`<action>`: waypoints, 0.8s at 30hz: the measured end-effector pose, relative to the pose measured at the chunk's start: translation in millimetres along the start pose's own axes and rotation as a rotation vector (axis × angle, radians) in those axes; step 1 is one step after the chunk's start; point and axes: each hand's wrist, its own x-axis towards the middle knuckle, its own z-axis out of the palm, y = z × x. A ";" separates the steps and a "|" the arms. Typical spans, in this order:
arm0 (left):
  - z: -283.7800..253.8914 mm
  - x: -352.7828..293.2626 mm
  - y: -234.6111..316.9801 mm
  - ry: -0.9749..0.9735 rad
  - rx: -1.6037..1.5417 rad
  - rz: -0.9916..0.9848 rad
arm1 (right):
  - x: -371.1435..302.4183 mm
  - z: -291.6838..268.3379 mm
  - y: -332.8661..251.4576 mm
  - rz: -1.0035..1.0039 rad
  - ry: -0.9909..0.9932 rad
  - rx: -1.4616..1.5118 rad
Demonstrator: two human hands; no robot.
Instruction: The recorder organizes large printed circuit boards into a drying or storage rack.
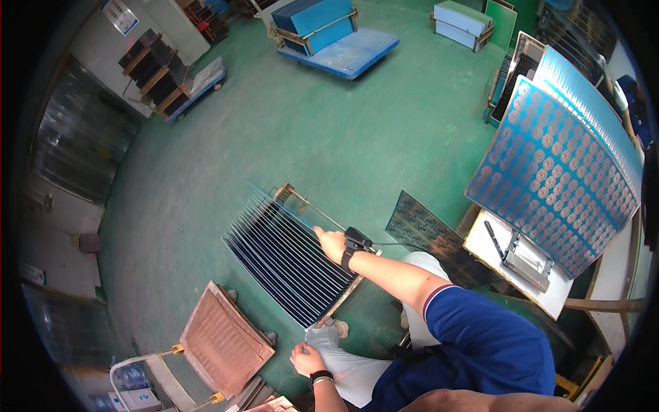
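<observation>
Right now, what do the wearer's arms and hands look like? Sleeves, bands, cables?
No gloves. Right hand: black strap at the wrist, boxy black device, a thin dark cable seemingly running from it. Right sleeve: short, blue, red and white trim at the hem. Left hand: black wristband and a thin pale band; its sleeve can't be made out.
</observation>
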 end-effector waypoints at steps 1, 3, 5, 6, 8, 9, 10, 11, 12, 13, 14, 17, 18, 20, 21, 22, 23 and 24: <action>-1.5 -0.1 -1.0 0.002 -0.003 0.007 | -2.3 9.1 12.8 0.057 -0.044 0.046; 1.5 1.5 -0.9 0.010 -0.020 0.027 | -2.0 33.7 50.1 0.166 -0.157 0.050; -0.2 2.9 0.5 0.004 -0.028 0.020 | 3.8 49.2 69.9 0.224 -0.196 0.045; -0.5 1.8 0.0 -0.011 -0.032 0.012 | 5.1 53.0 77.4 0.188 -0.197 -0.010; 2.4 3.7 -1.1 0.006 -0.025 0.030 | 9.5 63.6 87.4 0.154 -0.197 -0.069; 1.0 5.0 -1.9 0.003 -0.018 0.025 | 10.5 64.4 81.4 0.149 -0.218 -0.113; 1.1 6.2 -2.5 -0.001 -0.011 0.022 | 11.8 63.8 76.5 0.144 -0.236 -0.157; 2.9 6.8 -2.9 -0.001 -0.011 0.018 | 14.1 61.4 73.5 0.262 -0.408 -0.092; 4.4 7.2 -2.1 -0.002 -0.008 0.030 | 11.2 65.5 74.2 0.267 -0.405 -0.094; 5.9 7.7 -1.4 -0.003 -0.005 0.044 | 4.5 71.3 73.4 0.086 -0.131 -0.147; 6.1 8.0 -1.9 -0.006 -0.008 0.050 | 1.3 75.1 74.5 -0.094 0.144 -0.200; 6.7 6.8 -8.8 0.000 -0.015 0.053 | -11.7 68.3 49.2 -0.303 0.090 0.109; 8.1 7.1 -9.5 0.009 -0.012 0.056 | -21.9 64.7 43.8 -0.332 0.020 0.196; 8.5 6.7 -9.5 0.021 -0.008 0.059 | -33.6 77.5 48.8 -0.272 -0.018 0.217; 8.3 6.2 -7.1 0.022 -0.018 0.053 | -36.4 77.6 49.4 -0.270 -0.012 0.196; 7.7 6.3 -6.0 0.024 -0.029 0.047 | -38.0 77.9 49.3 -0.268 -0.005 0.175; 6.3 6.9 -6.6 0.027 -0.028 0.045 | -38.7 78.7 48.2 -0.219 -0.022 0.255; 5.3 6.9 -4.3 0.023 -0.028 0.054 | -37.3 79.2 53.1 -0.218 -0.016 0.252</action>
